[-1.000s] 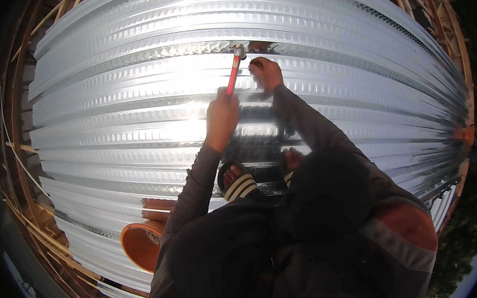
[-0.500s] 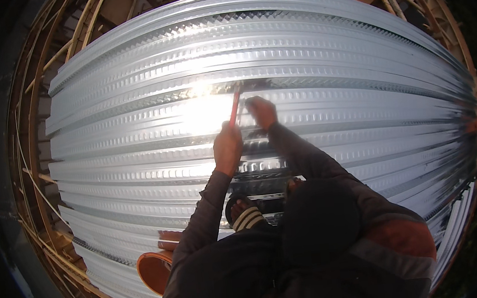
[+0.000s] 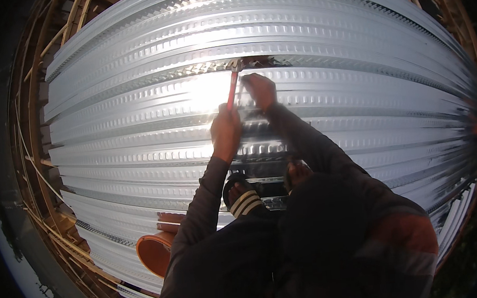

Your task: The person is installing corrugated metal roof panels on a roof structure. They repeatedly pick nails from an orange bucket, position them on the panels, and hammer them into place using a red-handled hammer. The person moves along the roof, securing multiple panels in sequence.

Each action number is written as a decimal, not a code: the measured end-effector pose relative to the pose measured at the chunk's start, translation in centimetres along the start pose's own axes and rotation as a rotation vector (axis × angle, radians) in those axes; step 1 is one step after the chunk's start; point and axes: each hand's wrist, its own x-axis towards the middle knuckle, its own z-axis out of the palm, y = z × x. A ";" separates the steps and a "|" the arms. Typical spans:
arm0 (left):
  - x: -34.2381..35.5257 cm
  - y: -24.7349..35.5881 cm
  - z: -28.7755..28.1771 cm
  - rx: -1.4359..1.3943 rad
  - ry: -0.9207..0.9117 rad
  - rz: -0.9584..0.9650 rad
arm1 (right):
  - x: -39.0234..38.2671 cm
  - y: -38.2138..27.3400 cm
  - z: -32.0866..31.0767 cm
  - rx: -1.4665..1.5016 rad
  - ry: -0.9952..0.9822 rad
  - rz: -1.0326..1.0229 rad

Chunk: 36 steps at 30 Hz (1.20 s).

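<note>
Stretched ahead over the ribbed silver metal sheets (image 3: 335, 89), my left hand (image 3: 225, 132) is wrapped round the red handle of a hammer (image 3: 232, 88). The metal head lies at a dark groove between two sheet ribs. My right hand (image 3: 262, 92) is just right of the handle, its fingers curled in toward the head. Whatever those fingers pinch, if anything, is too small and blurred to make out. Sun glare on the metal washes out the surface left of the hammer.
My feet in sandals (image 3: 244, 197) stand on the sheets. An orange plastic bucket (image 3: 156, 255) lies tipped at lower left, beside a brownish-orange piece (image 3: 170, 222). Wooden framing (image 3: 40, 183) borders the sheets at left, with more timber at the far side and the right.
The view has tilted slightly, so sheets and feet appear higher. Both hands keep their places by the groove; the hammer's metal head now shows more clearly.
</note>
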 end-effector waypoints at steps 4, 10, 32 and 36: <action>0.3 -1.2 0.7 0.107 0.026 0.078 | 0.0 -0.3 0.0 -0.024 -0.043 0.069; -0.3 1.2 -0.6 0.021 0.011 -0.010 | 0.3 -0.5 -0.1 0.005 -0.033 0.082; 0.3 2.3 -1.6 0.024 0.049 0.028 | 0.1 0.0 0.5 -0.078 0.024 0.003; 1.2 -0.6 0.3 0.161 -0.071 0.025 | -0.1 0.6 1.1 -0.037 -0.016 0.055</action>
